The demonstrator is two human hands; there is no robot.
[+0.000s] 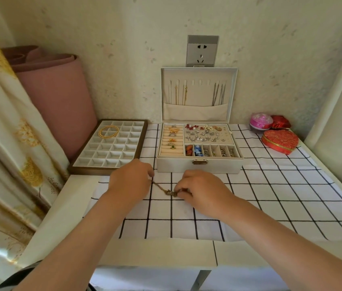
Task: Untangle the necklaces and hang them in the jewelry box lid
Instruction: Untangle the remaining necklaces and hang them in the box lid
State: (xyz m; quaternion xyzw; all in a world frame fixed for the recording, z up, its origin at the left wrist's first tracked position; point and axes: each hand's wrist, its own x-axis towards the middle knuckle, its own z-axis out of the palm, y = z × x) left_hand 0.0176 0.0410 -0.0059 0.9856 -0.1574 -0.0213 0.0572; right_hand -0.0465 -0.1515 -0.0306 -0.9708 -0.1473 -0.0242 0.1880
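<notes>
A dark gold necklace [167,191] with a small pendant stretches across the checked cloth between my hands. My left hand [131,179] pinches one end of its chain. My right hand [200,189] pinches the other end, by the pendant. Behind them the white jewelry box [199,164] stands open. Its lid [232,91] leans upright against the wall, with gold chains [180,95] hanging at its left and silver chains [219,94] at its right. The middle hooks are bare.
A brown tray [107,169] with white compartments, holding gold bangles [108,131], lies left of the box. A pink rolled mat [56,95] and a curtain [0,133] stand at the left. A red heart-shaped tin [280,141] and a pink round box [260,121] sit at the right.
</notes>
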